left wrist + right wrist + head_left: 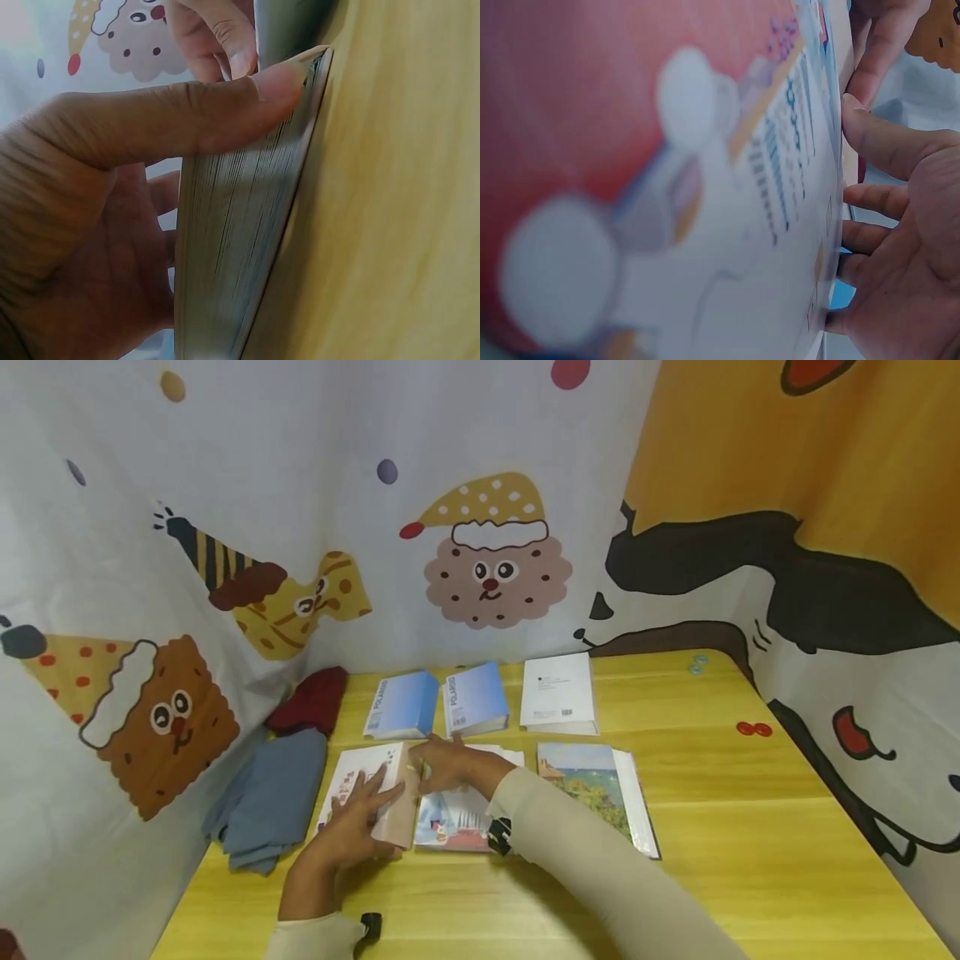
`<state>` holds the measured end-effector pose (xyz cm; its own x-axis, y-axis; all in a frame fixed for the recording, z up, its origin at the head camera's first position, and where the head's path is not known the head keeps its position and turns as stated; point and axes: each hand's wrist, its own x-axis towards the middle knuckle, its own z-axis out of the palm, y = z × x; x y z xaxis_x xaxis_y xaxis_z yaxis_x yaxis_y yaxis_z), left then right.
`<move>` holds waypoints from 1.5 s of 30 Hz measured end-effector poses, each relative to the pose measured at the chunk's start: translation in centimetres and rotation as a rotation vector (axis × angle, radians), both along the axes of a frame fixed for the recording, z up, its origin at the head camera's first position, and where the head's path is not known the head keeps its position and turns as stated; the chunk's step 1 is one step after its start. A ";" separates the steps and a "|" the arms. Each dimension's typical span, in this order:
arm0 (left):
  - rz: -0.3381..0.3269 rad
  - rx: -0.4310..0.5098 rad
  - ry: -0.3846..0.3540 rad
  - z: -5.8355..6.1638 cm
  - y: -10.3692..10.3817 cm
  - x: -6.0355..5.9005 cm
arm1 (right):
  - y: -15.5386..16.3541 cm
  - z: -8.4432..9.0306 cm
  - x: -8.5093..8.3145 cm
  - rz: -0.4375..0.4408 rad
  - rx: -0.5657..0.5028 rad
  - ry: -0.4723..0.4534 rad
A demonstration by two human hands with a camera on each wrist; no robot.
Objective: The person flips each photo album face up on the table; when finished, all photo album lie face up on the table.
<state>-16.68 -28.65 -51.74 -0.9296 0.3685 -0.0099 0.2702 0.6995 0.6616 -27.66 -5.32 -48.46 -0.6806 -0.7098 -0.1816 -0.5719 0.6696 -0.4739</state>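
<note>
A thick white-covered book (pixel 352 783) with red print and a tan spine side (pixel 403 802) lies on the table at left. My left hand (pixel 355 820) spreads its fingers over the cover. In the left wrist view, the straight left thumb (pixel 187 120) lies across the book's page edges (pixel 217 247). My right hand (pixel 455 766) touches the far end of the tan side, its fingers only slightly bent in the right wrist view. Beneath the right wrist is an illustrated book (pixel 457 822), partly covered by that hand.
Behind stand two blue POLAROID boxes (pixel 402 703) and a white book (pixel 557 695). A landscape-covered book (pixel 588 785) lies right. Grey cloth (pixel 273 797) and dark red cloth (pixel 311 702) are left. Red round pieces (pixel 753 729) and light-blue ones (pixel 697 665) lie far right.
</note>
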 end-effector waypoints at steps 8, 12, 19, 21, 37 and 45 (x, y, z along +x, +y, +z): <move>0.032 -0.100 -0.042 1.7 0.9 0.2 | 0.2 -0.5 -0.4 -0.004 -0.059 0.024; 0.019 -0.052 -0.030 1.6 0.4 0.4 | 0.1 -0.9 -0.5 -0.022 -0.086 0.012; -0.057 0.218 0.012 1.0 -1.6 0.6 | 0.8 -0.4 -0.3 -0.052 -0.230 -0.071; -0.086 0.300 0.042 1.2 -2.1 0.8 | 1.0 0.1 -0.2 -0.040 -0.301 -0.078; -0.313 0.973 0.022 1.1 -3.8 1.5 | -1.6 1.5 3.7 -0.054 -0.509 0.016; -0.312 0.991 -0.086 0.9 -5.3 2.8 | -2.3 -0.4 6.0 -0.010 -0.167 0.080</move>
<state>-13.83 -33.91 -50.81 -0.8024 0.4712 0.3662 0.2704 -0.2600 0.9270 -21.71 -7.65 -48.90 -0.6953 -0.7187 -0.0068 -0.6062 0.5914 -0.5318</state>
